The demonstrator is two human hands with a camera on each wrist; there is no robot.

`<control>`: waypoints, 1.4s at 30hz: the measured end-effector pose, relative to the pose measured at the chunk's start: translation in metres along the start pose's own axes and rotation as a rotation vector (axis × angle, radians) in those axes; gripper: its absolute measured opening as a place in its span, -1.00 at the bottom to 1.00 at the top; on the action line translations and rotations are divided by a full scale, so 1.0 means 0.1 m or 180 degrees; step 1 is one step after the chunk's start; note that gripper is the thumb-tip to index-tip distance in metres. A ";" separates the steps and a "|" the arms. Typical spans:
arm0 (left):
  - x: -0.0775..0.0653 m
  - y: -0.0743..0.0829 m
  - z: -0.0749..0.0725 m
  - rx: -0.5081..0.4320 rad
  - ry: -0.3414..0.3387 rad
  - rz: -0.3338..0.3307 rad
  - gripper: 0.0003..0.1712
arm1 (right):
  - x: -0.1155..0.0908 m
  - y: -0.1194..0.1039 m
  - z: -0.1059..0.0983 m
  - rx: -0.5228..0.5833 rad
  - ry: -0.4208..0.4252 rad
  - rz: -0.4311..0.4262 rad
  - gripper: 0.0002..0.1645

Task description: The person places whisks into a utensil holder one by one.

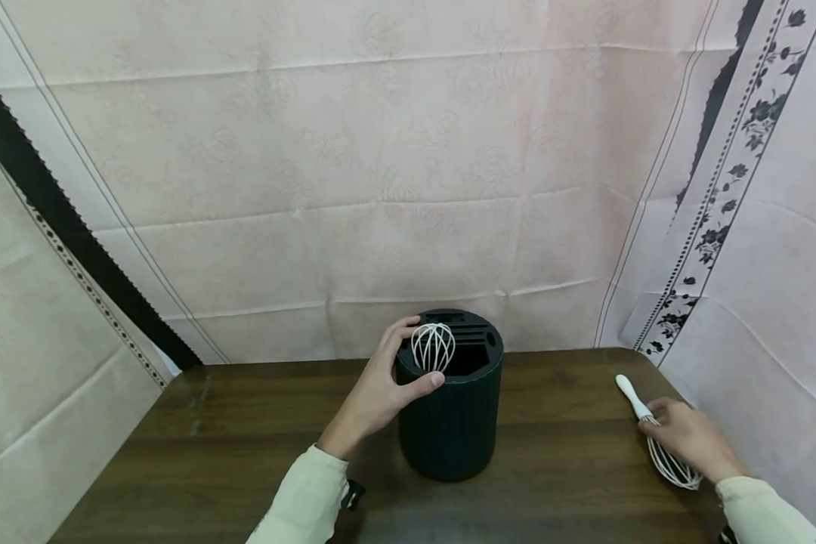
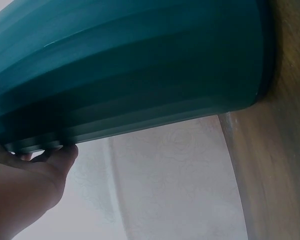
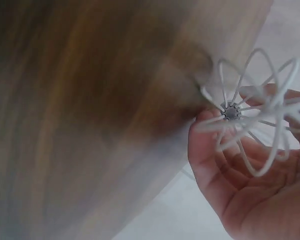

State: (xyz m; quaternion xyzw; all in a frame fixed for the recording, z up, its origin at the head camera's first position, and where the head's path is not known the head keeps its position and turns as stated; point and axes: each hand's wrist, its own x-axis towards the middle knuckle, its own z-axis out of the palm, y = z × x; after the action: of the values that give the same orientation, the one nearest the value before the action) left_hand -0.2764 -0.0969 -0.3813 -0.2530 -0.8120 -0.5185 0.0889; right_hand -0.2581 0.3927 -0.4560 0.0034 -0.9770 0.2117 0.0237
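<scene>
One held whisk (image 1: 639, 406) | white, wire-looped | holder (image 1: 451, 431) | cylindrical, dark green

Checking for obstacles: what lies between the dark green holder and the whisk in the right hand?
The head view shows only bare wooden tabletop between the dark green holder and the whisk in the right hand.

Holder (image 1: 451, 427) dark green; both whisks (image 1: 636, 403) white; tabletop (image 1: 204, 453) brown (wood-grained); cloth (image 1: 381, 151) pale, dark floral border (image 1: 710, 245).
</scene>
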 end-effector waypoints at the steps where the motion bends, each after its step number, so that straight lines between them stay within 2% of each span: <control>1: 0.00 0.00 0.00 -0.0008 -0.0005 0.0010 -0.27 | 0.00 -0.02 0.01 0.0021 -0.0020 0.0014 -0.41; 5: 0.01 0.00 -0.01 -0.0032 0.0008 0.0045 -0.28 | 0.02 -0.13 0.04 0.0140 -0.0026 -0.0020 -0.40; 12: 0.00 -0.01 0.00 -0.0025 0.0006 0.0044 -0.32 | 0.02 -0.40 0.18 0.0941 -0.0186 0.0059 -0.41; 14: 0.00 -0.01 0.01 -0.0044 -0.0004 0.0062 -0.32 | 0.02 -0.47 0.21 0.1025 -0.0200 0.0052 -0.41; 23: 0.01 0.00 0.01 -0.0084 -0.0003 0.0055 -0.27 | 0.01 -0.71 0.33 0.0689 -0.0035 -0.0051 -0.45; 28: 0.00 0.00 0.01 -0.0090 0.0011 0.0049 -0.28 | 0.02 -0.70 0.31 0.0351 0.0020 -0.0069 -0.49; 31: 0.00 0.00 0.01 -0.0106 0.0007 0.0079 -0.28 | 0.02 -0.59 0.28 0.0124 0.0236 -0.0361 -0.61; 33: 0.00 0.00 0.01 -0.0111 0.0017 0.0086 -0.27 | 0.02 -0.50 0.27 -0.0014 0.0408 -0.0782 -0.70; 34: 0.00 0.00 0.01 -0.0107 0.0027 0.0085 -0.26 | 0.02 -0.45 0.27 -0.0098 0.0479 -0.1047 -0.66; 36: -0.01 0.00 0.00 -0.0094 0.0039 0.0073 -0.25 | 0.01 -0.36 0.28 -0.0305 0.0576 -0.1512 -0.46; 38: -0.01 -0.01 0.00 -0.0073 0.0038 0.0061 -0.24 | 0.01 -0.29 0.30 -0.0445 0.0530 -0.1807 -0.31; 40: -0.01 -0.01 0.00 -0.0071 0.0023 0.0050 -0.23 | 0.00 -0.27 0.31 -0.0522 0.0457 -0.1840 -0.28; 42: -0.01 -0.02 0.01 -0.0072 0.0014 0.0046 -0.23 | 0.01 -0.27 0.32 -0.0581 0.0371 -0.1735 -0.33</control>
State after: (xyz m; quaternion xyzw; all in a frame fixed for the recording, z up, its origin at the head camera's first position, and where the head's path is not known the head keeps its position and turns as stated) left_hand -0.2767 -0.0972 -0.3836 -0.2587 -0.8040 -0.5276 0.0915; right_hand -0.2599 0.3545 -0.4738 0.2514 -0.9521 0.1086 0.1360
